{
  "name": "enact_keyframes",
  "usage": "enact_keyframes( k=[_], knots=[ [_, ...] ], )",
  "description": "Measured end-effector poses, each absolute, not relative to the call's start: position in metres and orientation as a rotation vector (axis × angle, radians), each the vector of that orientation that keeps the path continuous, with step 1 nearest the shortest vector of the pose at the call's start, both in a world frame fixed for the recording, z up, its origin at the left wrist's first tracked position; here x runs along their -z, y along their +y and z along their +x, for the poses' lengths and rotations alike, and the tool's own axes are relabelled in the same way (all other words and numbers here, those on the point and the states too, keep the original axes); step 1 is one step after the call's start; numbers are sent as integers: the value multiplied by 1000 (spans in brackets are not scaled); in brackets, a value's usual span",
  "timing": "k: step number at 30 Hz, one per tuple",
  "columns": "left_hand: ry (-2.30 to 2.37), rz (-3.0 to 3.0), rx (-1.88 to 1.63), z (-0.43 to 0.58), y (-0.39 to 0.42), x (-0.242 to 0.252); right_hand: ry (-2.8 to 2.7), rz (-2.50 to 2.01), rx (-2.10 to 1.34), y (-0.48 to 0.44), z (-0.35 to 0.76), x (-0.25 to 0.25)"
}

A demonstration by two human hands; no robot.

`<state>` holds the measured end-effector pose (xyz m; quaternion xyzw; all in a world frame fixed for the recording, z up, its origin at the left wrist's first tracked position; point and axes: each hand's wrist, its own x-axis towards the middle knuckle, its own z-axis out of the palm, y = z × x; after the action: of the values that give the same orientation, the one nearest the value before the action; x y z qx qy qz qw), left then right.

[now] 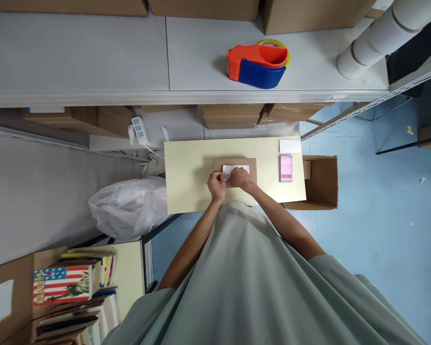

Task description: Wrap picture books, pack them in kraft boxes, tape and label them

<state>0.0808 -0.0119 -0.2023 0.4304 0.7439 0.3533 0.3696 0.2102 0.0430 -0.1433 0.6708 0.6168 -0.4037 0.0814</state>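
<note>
A flat brown cardboard package lies on the pale yellow table. On it is a white label, partly covered by my fingers. My left hand is closed in a pinch at the label's left end. My right hand is closed, its curled fingers resting on the label; what they hold, if anything, is hidden. To the right on the table lie a phone-like object with a pink screen and a stack of white slips.
An orange and blue tape dispenser stands on the shelf above. An open cardboard box is right of the table. At left are a white plastic bag, a power strip and a box of books.
</note>
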Motion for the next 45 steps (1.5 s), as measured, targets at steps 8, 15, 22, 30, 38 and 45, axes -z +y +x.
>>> enact_keyframes(
  k=[8,15,22,30,38,45],
  knots=[
    [1925,1113,-931,83,-11,207,1788,2083,1198,70,206,136],
    [1897,1086,-944,78,-14,206,1843,2142,1151,60,203,144],
    [1816,940,-764,55,-15,206,1851,2009,1239,58,196,142],
    [1795,872,-726,45,-8,203,1634,1998,1581,91,206,141],
    [1844,864,-702,43,-6,197,1618,1992,1715,57,214,146],
    [1848,860,-630,39,-2,188,1648,2079,1739,-2,279,150]
  ],
)
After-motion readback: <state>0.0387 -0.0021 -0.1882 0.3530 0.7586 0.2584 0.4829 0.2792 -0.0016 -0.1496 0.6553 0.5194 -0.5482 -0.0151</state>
